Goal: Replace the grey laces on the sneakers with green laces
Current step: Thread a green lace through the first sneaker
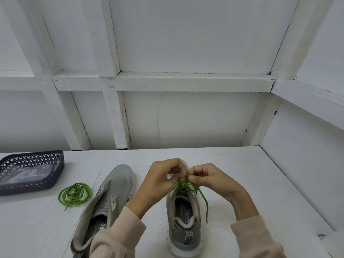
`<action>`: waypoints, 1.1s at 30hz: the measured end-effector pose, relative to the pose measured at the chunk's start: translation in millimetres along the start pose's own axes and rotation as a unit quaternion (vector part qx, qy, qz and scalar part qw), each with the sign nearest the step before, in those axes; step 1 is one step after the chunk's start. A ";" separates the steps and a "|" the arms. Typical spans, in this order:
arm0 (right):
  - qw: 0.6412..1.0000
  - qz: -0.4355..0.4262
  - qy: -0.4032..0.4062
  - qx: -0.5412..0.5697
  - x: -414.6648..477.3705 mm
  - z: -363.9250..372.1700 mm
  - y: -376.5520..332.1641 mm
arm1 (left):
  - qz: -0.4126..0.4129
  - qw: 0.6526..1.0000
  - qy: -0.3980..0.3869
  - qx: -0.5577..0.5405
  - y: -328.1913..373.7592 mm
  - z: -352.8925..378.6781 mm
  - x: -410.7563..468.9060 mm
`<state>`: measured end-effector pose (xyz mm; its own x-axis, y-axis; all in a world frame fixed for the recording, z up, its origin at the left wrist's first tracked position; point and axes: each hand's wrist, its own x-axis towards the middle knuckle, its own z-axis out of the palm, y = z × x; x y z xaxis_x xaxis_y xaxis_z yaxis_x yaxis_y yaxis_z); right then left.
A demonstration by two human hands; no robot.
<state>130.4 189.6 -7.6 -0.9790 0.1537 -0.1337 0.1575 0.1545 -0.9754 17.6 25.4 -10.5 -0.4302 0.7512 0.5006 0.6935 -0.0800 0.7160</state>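
Two grey sneakers stand on the white table, toes pointing away from me. The right sneaker [183,220] carries a green lace [186,187] through its eyelets, and one loose end hangs down its right side. My left hand [160,180] and my right hand [208,180] meet above its tongue, each pinching the green lace with curled fingers. The left sneaker [111,194] has no lace in it. A second green lace [75,194] lies coiled on the table to its left.
A dark perforated basket [31,172] holding a clear plastic bag sits at the table's far left. White wooden wall framing [162,81] rises behind the table, and a white side panel [305,174] closes the right side.
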 end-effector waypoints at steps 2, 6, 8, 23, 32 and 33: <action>0.996 0.003 -0.016 0.092 -0.2 1.3 2.0 | 0.008 1.000 0.016 -0.015 -1.2 0.4 -0.5; 0.972 -0.005 -0.004 0.235 2.8 8.7 7.9 | 0.041 0.998 0.019 0.045 -11.8 1.7 -7.2; 0.966 -0.010 0.003 0.258 2.4 11.6 8.8 | 0.057 0.996 0.049 0.045 -10.8 3.1 -11.8; 0.974 0.084 0.188 0.092 -27.7 -33.3 44.4 | -0.272 0.957 0.096 0.029 -40.9 -46.2 -41.1; 0.973 0.114 0.183 0.078 -30.5 -41.1 54.3 | -0.319 0.940 0.079 0.091 -49.3 -42.8 -49.3; 0.974 0.119 0.179 0.071 -29.3 -40.9 55.5 | -0.320 0.939 0.074 0.099 -49.7 -41.5 -49.2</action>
<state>173.1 233.6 -50.6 -0.8046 0.5038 -0.3144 0.3305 -0.0601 -0.9419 -19.7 -34.9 -50.6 -0.8615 0.5027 0.0715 0.3531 0.4919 0.7958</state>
